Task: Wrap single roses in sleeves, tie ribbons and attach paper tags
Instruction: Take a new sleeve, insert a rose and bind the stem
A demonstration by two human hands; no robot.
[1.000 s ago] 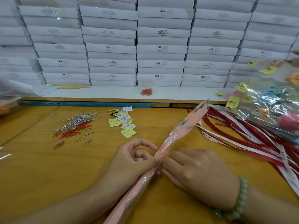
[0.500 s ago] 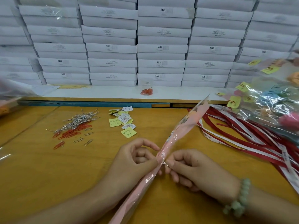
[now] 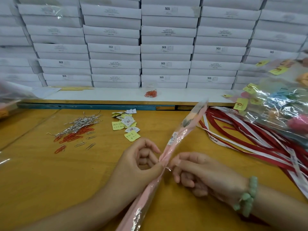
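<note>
1. Bare table (image 3: 41, 180) is found at the near left, in front of the scattered paper clips (image 3: 71, 137) and wire ties (image 3: 80, 124).
2. The middle is barred by the sleeved rose (image 3: 180, 139), pinched slantwise between the left hand (image 3: 140, 164) and right hand (image 3: 200, 172).
3. A clear strip is seen between the paper tags (image 3: 126, 125) and the sleeved rose.
4. The right side is covered by ribbons (image 3: 250, 139) and a heap of wrapped roses (image 3: 280, 105).
5. The far side is walled off by stacked boxes (image 3: 166, 47).

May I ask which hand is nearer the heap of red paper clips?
Left. The left hand sits right of the red paper clips; the right hand is beyond the pink sleeve.
</note>
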